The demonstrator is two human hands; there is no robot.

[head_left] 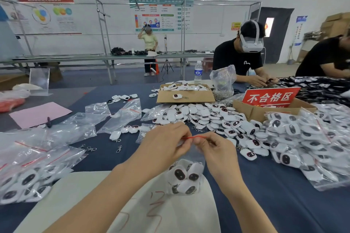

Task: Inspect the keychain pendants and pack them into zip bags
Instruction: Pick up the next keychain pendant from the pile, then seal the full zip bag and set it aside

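A clear zip bag (pixel 186 175) with several white pendants inside hangs in front of me above the table. My left hand (pixel 166 143) and my right hand (pixel 216 149) both pinch its red zip strip at the top, fingertips nearly touching. A big heap of loose white keychain pendants (pixel 214 119) with dark oval faces lies just beyond my hands. Empty zip bags (pixel 121 114) lie to the left. Filled bags are stacked at the near left (pixel 28 178) and at the right (pixel 312 143).
A cardboard box (pixel 184 96) with pendants stands behind the heap. Another box carries a red sign (pixel 269 97). A pink sheet (pixel 37 113) lies at the left, a white sheet (pixel 94 200) under my arms. Two people work at the far right; a water bottle (pixel 198 72) stands behind.
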